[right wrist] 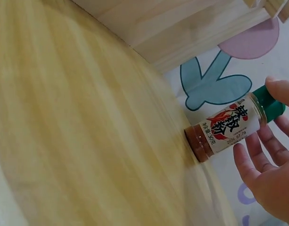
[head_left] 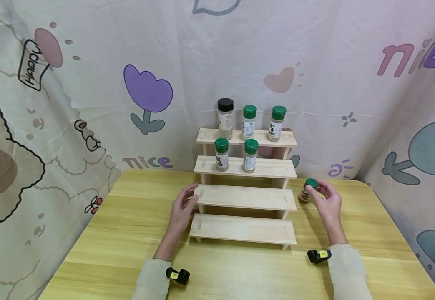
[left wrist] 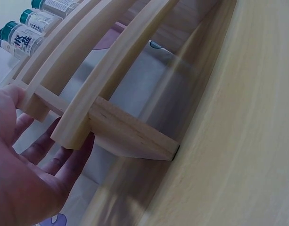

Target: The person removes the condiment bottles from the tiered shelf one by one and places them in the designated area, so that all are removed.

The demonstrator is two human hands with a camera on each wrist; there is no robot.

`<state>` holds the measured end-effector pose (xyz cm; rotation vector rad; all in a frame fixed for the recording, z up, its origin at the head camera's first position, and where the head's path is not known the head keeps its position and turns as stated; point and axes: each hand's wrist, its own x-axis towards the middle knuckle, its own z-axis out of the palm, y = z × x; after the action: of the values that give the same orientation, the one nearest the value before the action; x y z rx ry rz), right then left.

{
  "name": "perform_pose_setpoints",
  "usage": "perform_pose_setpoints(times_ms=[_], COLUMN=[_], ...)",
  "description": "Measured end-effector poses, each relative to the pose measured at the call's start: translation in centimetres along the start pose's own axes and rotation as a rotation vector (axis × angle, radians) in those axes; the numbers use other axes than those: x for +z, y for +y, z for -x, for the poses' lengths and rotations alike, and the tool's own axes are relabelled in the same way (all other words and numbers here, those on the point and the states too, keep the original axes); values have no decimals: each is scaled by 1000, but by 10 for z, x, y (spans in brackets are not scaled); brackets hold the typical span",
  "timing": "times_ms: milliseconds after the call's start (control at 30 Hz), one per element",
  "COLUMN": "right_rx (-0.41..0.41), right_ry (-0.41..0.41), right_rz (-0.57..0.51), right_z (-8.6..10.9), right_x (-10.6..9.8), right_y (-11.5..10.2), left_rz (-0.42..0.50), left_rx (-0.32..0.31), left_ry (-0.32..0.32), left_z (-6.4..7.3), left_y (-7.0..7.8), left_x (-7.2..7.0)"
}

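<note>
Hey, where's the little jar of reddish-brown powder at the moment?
In the head view, the jar is just beyond the right end of the wooden rack, with its green cap held by the right hand.

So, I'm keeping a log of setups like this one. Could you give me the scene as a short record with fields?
Rack: four-step wooden rack, standing on a wooden table
Top step: one black-capped jar, two green-capped jars
Second step from top: two more green-capped jars
Left hand: grips the rack's left end, at the third step from top
Right hand: holds a chili-labelled jar by its green cap, right of the rack
Backdrop: printed cloth
</note>
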<state>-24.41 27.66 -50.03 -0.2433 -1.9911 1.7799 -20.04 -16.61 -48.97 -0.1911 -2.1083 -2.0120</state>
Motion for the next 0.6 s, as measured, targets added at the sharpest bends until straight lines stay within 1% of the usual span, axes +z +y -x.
perform_pose_setpoints(times_ms=[167, 300, 433, 600], right_rx=[-1, -11, -75, -172], right_ry=[-22, -18, -5, -1], right_rz=[18, 9, 5, 0], right_z=[0, 0, 0, 5], right_x=[-4, -9, -12, -12], right_y=[-3, -10, -25, -51], left_rz=[-5, -6, 2, 4], left_rx=[-25, -38, -41, -33], left_ry=[2, 4, 0, -3], left_z=[1, 2, 2, 0], left_y=[-1, -2, -3, -2], left_x=[-1, -1, -1, -1])
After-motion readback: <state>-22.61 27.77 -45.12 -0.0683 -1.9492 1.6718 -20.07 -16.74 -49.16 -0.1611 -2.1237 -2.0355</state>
